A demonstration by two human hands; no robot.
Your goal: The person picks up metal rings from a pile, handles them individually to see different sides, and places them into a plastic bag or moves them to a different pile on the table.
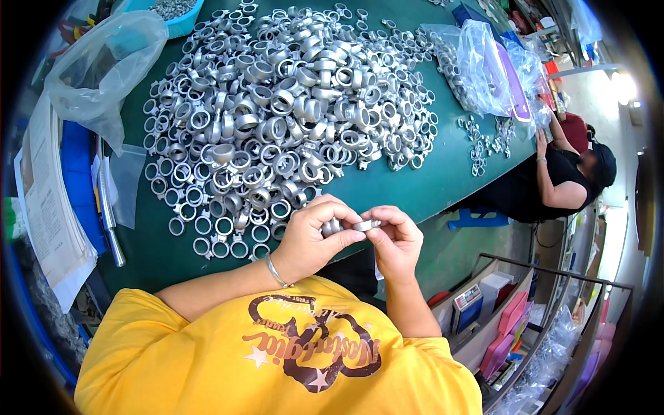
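Just past the table's near edge, my two hands meet over small silver metal rings. My left hand is closed around a few rings, its thumb and forefinger reaching toward my right hand. Between the fingertips of both hands sits one metal ring, seen nearly edge-on with a small stub toward the right. My right hand pinches it by that stub between thumb and fingers. Beyond my hands a big heap of similar rings with small lugs covers much of the green table.
At the left lie a clear plastic bag, paper sheets and a blue tray. A turquoise basket holds small parts. Bagged rings and a small ring group lie right. Another person sits at the table's right side.
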